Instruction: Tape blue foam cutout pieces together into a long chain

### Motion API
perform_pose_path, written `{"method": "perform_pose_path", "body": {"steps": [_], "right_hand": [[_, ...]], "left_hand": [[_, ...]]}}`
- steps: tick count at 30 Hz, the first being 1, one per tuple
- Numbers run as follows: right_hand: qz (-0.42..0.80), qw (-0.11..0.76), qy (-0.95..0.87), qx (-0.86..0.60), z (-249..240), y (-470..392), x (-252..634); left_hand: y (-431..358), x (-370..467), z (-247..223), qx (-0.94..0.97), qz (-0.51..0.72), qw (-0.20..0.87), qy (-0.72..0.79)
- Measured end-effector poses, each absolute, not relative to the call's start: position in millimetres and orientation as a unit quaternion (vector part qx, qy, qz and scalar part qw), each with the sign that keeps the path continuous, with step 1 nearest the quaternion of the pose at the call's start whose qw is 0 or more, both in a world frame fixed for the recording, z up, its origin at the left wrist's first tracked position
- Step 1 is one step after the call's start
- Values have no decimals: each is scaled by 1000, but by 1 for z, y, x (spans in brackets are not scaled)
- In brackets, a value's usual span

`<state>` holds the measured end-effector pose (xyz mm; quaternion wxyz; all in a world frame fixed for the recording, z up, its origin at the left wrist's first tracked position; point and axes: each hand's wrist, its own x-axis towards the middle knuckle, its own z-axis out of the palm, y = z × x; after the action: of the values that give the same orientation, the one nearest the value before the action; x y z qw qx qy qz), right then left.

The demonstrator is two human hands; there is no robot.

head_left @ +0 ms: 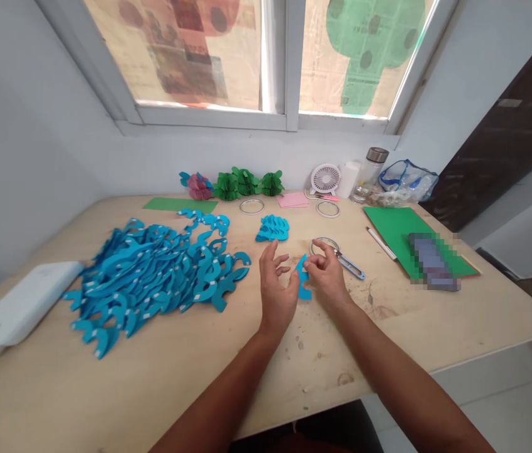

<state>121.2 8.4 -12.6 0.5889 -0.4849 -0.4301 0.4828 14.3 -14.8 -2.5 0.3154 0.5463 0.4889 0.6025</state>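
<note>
In front of me my right hand (326, 274) pinches a small curved blue paper piece (304, 290) between its thumb and fingers. On the other side my left hand (276, 296) has its fingers raised and apart, with its thumb at the piece's left edge. A large heap of blue paper cutouts (148, 270), many bearing small white squares, lies left of my hands. Just beyond them sits a small stack of blue folded pieces (273, 228). A blue-handled utility knife (351, 265) and a tape roll (324, 244) lie behind my right hand.
Green paper ornaments (247, 182) and a pink one (199, 186) line the wall. A small fan (325, 179) and glass bottle (370, 175) stand at the back. A green sheet (398, 229) bears a blurred device (433, 261). A white power bank (25, 302) lies left.
</note>
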Motion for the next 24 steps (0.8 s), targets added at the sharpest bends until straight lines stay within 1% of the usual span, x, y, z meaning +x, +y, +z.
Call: {"method": "perform_pose_path", "body": {"steps": [4,7,17,24], "right_hand": [[465,572,-474,-482,-11,5,116],[456,567,-484,-486,-11,2,114],[455,576,-482,-477,-13,0,109],[430,568,-504,-489,-12,-1,107]], "left_hand": [[-13,14,-4,504,615,380,472],[-12,14,-6,482,626,405,459],[-10,12,-10,473,661,395,428],[-11,12,-11,490,647,384,440]]}}
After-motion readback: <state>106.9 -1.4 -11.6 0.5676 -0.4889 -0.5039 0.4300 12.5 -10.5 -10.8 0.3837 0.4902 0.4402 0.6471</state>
